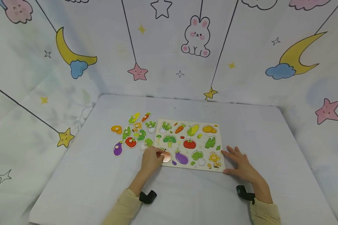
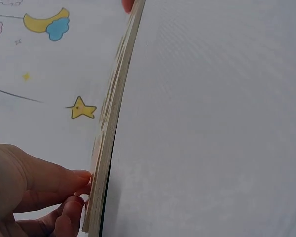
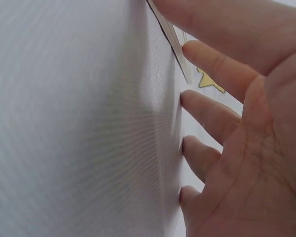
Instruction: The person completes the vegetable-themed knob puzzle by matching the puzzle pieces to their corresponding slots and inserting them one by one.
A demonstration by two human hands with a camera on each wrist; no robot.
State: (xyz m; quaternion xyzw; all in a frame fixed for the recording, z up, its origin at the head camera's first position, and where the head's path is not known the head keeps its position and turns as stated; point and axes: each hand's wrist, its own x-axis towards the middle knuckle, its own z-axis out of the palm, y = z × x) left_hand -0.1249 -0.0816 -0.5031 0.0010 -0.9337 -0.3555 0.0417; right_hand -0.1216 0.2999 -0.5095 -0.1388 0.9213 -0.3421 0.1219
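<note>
A pale wooden vegetable puzzle board (image 1: 198, 122) lies flat on the table. At its lower left corner my left hand (image 1: 152, 160) pinches a round orange-red puzzle piece (image 1: 167, 157), which sits at or just over its spot; the fingers hide part of it. From the left wrist view, the thumb and fingers of my left hand (image 2: 44, 192) meet close against the board's face (image 2: 106, 158). My right hand (image 1: 240, 165) has its fingers spread, with thumb and fingertips at the board's right edge. In the right wrist view the fingers (image 3: 212, 116) touch the white tabletop beside the board.
Left of the board lie several loose knobbed vegetable pieces, among them an eggplant (image 1: 118, 149), a tomato (image 1: 131, 142), a corn (image 1: 134, 117) and a carrot (image 1: 146, 117). A white cloth-covered table (image 1: 191, 197) carries everything, with a cartoon-printed curtain (image 1: 169, 47) behind.
</note>
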